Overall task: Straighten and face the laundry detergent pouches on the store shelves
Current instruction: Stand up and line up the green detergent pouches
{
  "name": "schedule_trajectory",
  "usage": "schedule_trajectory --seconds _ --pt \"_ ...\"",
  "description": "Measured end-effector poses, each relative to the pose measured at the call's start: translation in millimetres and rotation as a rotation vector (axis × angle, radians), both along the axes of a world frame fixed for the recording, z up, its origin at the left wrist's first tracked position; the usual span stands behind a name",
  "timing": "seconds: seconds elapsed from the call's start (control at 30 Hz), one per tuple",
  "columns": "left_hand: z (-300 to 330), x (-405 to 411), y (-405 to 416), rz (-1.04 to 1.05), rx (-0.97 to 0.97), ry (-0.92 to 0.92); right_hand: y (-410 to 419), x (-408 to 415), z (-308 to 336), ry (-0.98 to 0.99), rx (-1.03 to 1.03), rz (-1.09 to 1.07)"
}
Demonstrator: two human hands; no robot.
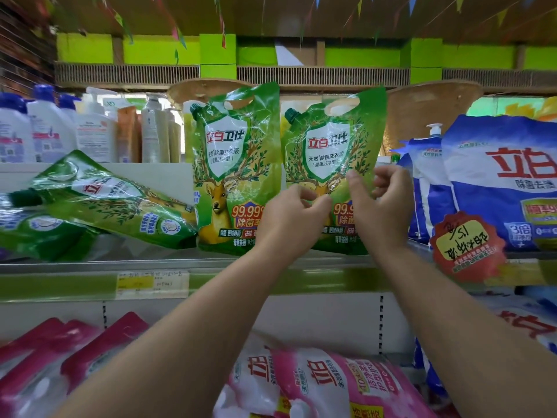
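Standing upright near the front edge of the middle shelf (211, 263), two green pouches are facing outward side by side, and both hands are working on the right pouch (334, 140). The left hand (289, 218) is pinching the pouch's lower left part, with the fingers curled in toward the thumb over the printed front. The right hand (379, 203) is gripping the pouch's right edge, the thumb lying flat on the front and the other fingers curling round behind it. The left pouch (235, 164) is standing just beside it, their edges close together, its deer picture and label facing forward. Toward the left end of the same shelf, a fallen green pouch (111, 203) is lying on its side with its cap pointing left, resting on top of another green pouch (45, 236). Toward the right end, blue and white bags (497, 182) are standing upright, with a red price tag (467, 245) hanging at the shelf's front edge. Pink pouches (316, 384) are lying on the shelf below, and white bottles (54, 125) are lined up at the upper left.
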State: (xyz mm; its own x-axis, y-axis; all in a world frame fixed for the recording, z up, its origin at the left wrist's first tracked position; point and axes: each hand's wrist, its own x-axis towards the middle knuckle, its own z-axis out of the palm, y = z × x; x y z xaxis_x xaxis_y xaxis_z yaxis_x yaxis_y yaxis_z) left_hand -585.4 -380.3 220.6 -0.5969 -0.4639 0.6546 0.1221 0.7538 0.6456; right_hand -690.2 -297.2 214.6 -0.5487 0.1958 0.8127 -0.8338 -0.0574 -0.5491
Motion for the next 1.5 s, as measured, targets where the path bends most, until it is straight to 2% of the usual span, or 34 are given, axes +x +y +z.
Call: schedule_trajectory --seconds 0.2,0.33,0.47,0.63,0.9,1.27,1.5 --pt "-2.7 25.5 -28.2 0.053 0.060 0.144 -26.2 39.3 2.1 0.044 0.164 0.183" --pt "-7.0 39.0 -57.2 0.198 0.113 0.181 -47.0 49.1 -1.1 -0.066 0.408 0.196" --pt "-10.8 51.1 -83.6 0.290 0.163 0.119 -64.6 54.7 -6.0 -0.177 0.568 0.214" --pt "-10.2 59.1 -109.4 0.305 0.214 -0.100 -83.4 60.7 -7.4 -0.281 0.683 0.213" --pt "-11.3 47.5 -120.0 0.264 0.142 -0.334 -93.9 61.1 -12.4 -0.325 0.734 0.094" --pt "-15.4 38.7 -122.0 0.299 0.055 -0.334 -92.4 61.6 -17.2 -0.330 0.642 0.044" --pt "-18.7 38.8 -121.2 0.313 0.033 -0.328 -93.1 61.3 -17.7 -0.339 0.659 0.023"
